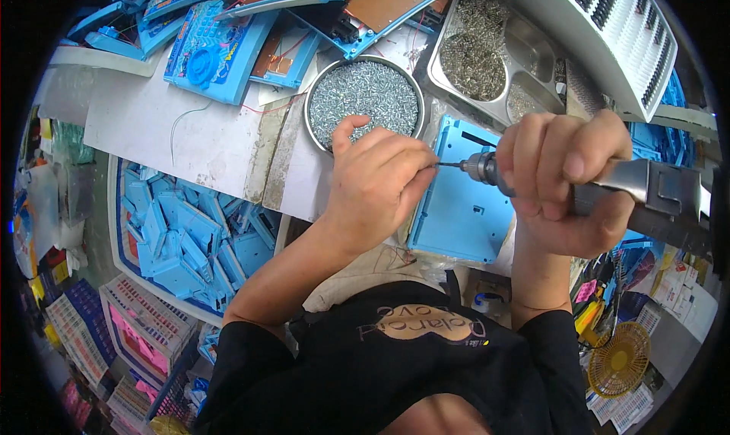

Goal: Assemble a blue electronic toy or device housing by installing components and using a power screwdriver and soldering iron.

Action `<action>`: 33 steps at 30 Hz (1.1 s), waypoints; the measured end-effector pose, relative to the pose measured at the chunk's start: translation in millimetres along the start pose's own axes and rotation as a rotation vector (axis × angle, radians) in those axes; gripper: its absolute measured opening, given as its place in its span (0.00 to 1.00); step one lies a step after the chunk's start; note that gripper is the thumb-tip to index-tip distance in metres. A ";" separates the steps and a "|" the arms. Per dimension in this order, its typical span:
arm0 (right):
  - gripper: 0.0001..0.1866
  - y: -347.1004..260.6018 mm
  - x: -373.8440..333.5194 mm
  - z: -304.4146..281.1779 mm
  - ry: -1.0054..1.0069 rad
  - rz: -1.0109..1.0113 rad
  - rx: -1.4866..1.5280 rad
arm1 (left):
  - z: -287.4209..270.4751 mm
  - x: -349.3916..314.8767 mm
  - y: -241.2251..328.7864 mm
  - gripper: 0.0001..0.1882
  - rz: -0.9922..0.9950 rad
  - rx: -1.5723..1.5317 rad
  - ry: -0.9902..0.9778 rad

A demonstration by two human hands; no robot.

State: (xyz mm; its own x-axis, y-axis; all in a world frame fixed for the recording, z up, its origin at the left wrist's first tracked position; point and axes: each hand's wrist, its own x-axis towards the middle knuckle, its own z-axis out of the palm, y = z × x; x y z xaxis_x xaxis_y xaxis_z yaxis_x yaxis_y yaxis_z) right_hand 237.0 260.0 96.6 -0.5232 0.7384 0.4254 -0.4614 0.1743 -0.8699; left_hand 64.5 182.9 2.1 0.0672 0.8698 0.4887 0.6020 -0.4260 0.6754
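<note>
My right hand is wrapped round a grey power screwdriver, held sideways with its bit pointing left. The thumb and forefinger of my left hand are pinched together at the bit's tip; whatever is between them is too small to make out. Under the bit lies a flat light-blue plastic panel with small holes and slots. Just beyond my left hand stands a round metal bowl full of small silver screws, partly covered by the raised fingers.
A metal compartment tray with small metal parts sits behind the panel. Blue plastic housings with brown boards and wires are piled at the far left. A bin of blue pieces is at left. A white rack stands far right.
</note>
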 end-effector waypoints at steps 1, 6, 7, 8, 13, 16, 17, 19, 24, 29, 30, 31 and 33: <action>0.20 0.2 -1.5 1.9 0.005 0.003 -0.004 | -0.6 0.0 1.4 0.09 -0.001 -0.003 0.001; 0.20 -0.4 -10.4 11.8 0.037 0.042 -0.005 | -5.0 -4.7 2.6 0.09 0.021 0.006 -0.067; 0.20 -2.7 -11.2 14.0 0.042 0.059 0.005 | -8.9 -3.9 2.7 0.09 0.028 0.006 -0.115; 0.20 -4.4 -13.0 15.1 0.044 0.074 0.001 | -13.5 -3.0 1.8 0.10 0.037 0.005 -0.164; 0.19 -8.5 -26.6 22.9 0.079 0.168 -0.026 | -30.0 5.8 -40.5 0.07 -0.065 0.395 -0.059; 0.17 -4.6 -35.9 26.8 0.108 0.204 0.052 | -27.7 3.3 -42.7 0.06 -0.104 0.475 -0.057; 0.17 -2.9 -37.4 27.4 0.108 0.205 0.068 | -25.9 3.0 -42.6 0.05 -0.106 0.441 -0.044; 0.17 -1.8 -39.6 31.0 0.102 0.221 0.011 | -25.2 2.4 -46.2 0.05 -0.088 0.433 -0.039; 0.20 1.8 -42.9 38.8 0.057 0.279 -0.239 | -17.2 6.1 -58.0 0.06 -0.015 0.489 0.015; 0.20 5.3 -46.7 45.0 -0.015 0.270 -0.358 | -17.8 7.1 -65.1 0.08 -0.002 0.476 -0.047; 0.20 7.1 -49.0 45.6 -0.016 0.252 -0.363 | -20.7 5.8 -61.5 0.08 0.003 0.437 -0.052; 0.20 9.7 -51.1 45.3 -0.014 0.235 -0.369 | -24.2 4.6 -55.6 0.08 0.011 0.398 -0.057; 0.19 12.0 -52.7 42.1 -0.005 0.219 -0.309 | -27.4 -4.6 -42.3 0.08 0.018 0.307 -0.096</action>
State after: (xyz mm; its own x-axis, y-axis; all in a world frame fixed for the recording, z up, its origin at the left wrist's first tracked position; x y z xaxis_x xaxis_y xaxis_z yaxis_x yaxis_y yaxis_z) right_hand 228.9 195.8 74.3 -0.5896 0.7766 0.2219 -0.1010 0.2017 -0.9742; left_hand 16.9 190.1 -13.6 0.1459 0.8886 0.4348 0.8110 -0.3592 0.4619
